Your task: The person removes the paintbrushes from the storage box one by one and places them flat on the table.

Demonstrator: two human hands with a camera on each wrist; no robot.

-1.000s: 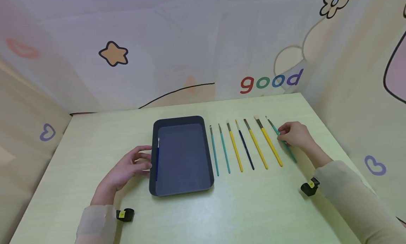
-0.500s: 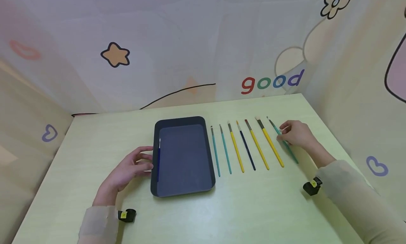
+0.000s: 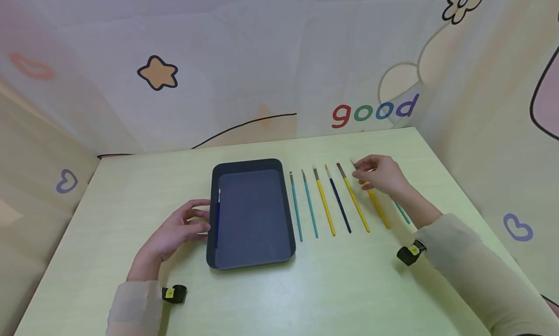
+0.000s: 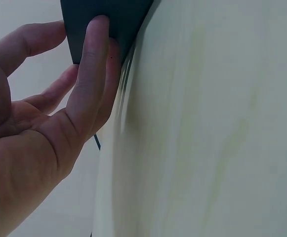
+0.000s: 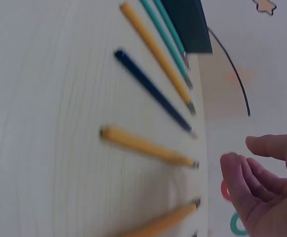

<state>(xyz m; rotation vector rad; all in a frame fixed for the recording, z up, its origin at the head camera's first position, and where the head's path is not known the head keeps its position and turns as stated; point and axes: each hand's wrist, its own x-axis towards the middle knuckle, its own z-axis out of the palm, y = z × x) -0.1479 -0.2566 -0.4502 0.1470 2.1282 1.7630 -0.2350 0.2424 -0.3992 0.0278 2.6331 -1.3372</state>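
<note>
My left hand [image 3: 176, 231] rests its fingertips against the left wall of a dark grey tray [image 3: 257, 214]. The left wrist view shows relaxed fingers touching the tray's outer side. Inside the tray, along its left edge, lies a thin blue paintbrush [image 3: 217, 222]. At the right, my right hand [image 3: 384, 176] hovers over a thick yellow paintbrush [image 3: 380, 210] and hides part of it. The right wrist view shows its thumb and fingers apart with nothing between them. Behind that wrist a teal paintbrush [image 3: 402, 212] is mostly covered.
Between the tray and my right hand, more paintbrushes lie in a row: two teal ones, a yellow one [image 3: 324, 200], a dark blue one [image 3: 338, 200] and another yellow one [image 3: 353, 200]. The pale tabletop [image 3: 305, 297] meets a printed cloth backdrop [image 3: 244, 59].
My right hand has left the rightmost teal paintbrush, which stays on the table, and moved left over the thick yellow one. My left hand keeps its place at the tray.
</note>
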